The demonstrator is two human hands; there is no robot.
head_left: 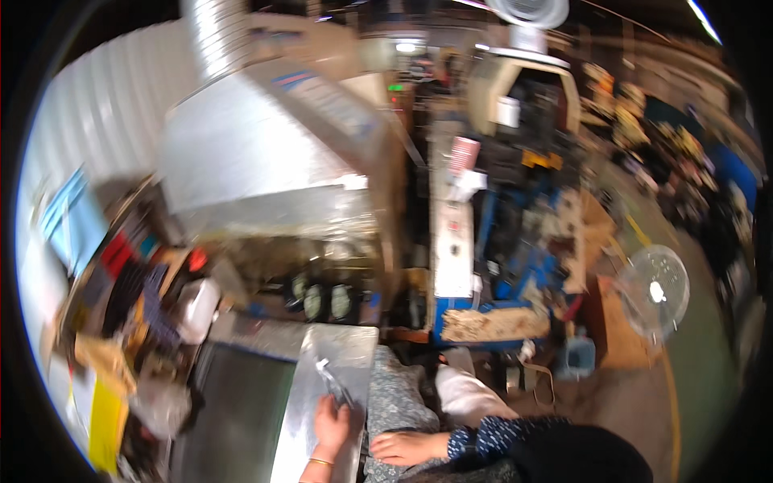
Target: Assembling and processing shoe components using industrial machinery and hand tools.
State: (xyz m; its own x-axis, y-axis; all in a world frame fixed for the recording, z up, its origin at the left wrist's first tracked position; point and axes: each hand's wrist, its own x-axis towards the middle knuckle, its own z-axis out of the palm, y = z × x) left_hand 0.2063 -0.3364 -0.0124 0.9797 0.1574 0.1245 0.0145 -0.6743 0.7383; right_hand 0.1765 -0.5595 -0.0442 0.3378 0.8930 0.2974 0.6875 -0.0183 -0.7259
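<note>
My left hand (330,425), with a thin bracelet at the wrist, is over a shiny metal plate (326,354). Its fingers are curled at the end of a slim grey tool with a whitish tip (328,372), which appears to be held; motion blur hides its exact kind. My right hand (405,447) lies flat on grey flower-patterned cloth (394,402) over my lap, fingers stretched out and holding nothing. A dark belt (233,402) runs along the left side of the plate.
A metal hood (250,145) with a duct rises ahead. At left are a white container (197,310) and stacked materials. Ahead to the right stands a blue-framed machine (515,274), with a round transparent disc (654,294) and a cardboard box (620,330) nearby.
</note>
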